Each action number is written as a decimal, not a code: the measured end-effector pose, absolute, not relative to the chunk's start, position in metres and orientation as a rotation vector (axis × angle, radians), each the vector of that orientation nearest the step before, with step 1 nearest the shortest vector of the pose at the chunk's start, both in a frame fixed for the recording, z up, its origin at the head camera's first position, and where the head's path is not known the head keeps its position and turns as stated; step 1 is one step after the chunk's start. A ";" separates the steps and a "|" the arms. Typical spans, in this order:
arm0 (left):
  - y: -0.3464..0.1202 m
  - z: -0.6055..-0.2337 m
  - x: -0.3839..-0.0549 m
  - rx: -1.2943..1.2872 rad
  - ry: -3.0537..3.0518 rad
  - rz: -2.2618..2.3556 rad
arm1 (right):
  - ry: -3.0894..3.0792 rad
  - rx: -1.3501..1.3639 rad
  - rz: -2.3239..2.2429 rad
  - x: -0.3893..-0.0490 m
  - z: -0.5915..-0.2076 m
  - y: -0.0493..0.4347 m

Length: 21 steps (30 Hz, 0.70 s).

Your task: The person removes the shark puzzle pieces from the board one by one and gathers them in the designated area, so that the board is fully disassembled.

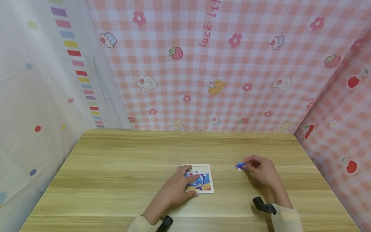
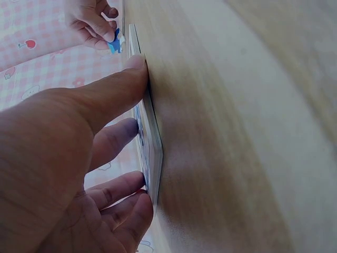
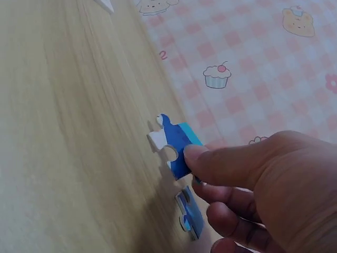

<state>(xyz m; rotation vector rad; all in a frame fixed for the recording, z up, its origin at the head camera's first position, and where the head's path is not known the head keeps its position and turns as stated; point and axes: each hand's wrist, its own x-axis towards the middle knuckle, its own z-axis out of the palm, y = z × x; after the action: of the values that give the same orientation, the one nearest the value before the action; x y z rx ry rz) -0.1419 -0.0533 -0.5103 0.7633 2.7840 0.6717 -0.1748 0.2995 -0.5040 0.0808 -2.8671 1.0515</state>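
Observation:
A square puzzle board (image 1: 206, 169) with a white border lies on the table, partly filled with blue and yellow picture pieces. Over its left side rests my left hand (image 1: 176, 187), fingers spread. The left wrist view shows the thumb on the board's edge (image 2: 154, 147) and other fingertips touching its face and rim. To the right of the board, my right hand (image 1: 262, 170) pinches a blue and white puzzle piece (image 3: 180, 142) between thumb and fingers. Another blue piece (image 3: 192, 213) is just below those fingers in the right wrist view; whether they touch it, I cannot tell.
The wooden table (image 1: 130, 154) has a pink checked cloth (image 1: 188, 74) hanging behind it. Cloths also hang on the left and right sides. A black wrist device (image 1: 263, 205) sits at the right sleeve, another (image 1: 165, 224) at the left.

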 end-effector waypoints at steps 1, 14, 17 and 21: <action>-0.053 -0.510 -0.142 0.761 2.782 0.673 | -2.870 0.088 1.036 -0.175 -0.504 0.299; -0.053 -0.509 -0.141 0.751 2.785 0.668 | -2.901 0.125 0.887 -0.176 -0.508 0.294; -0.053 -0.508 -0.141 0.746 2.782 0.669 | -2.915 0.127 0.874 -0.177 -0.509 0.293; -0.053 -0.508 -0.141 0.743 2.783 0.674 | -2.934 0.116 0.879 -0.177 -0.510 0.292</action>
<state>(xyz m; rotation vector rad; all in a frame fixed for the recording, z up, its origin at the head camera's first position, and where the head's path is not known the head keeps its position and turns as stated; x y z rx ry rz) -0.1411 -0.0529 -0.5080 0.7431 2.7828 0.6736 -0.1770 0.2925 -0.5100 0.1164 -2.9344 0.8785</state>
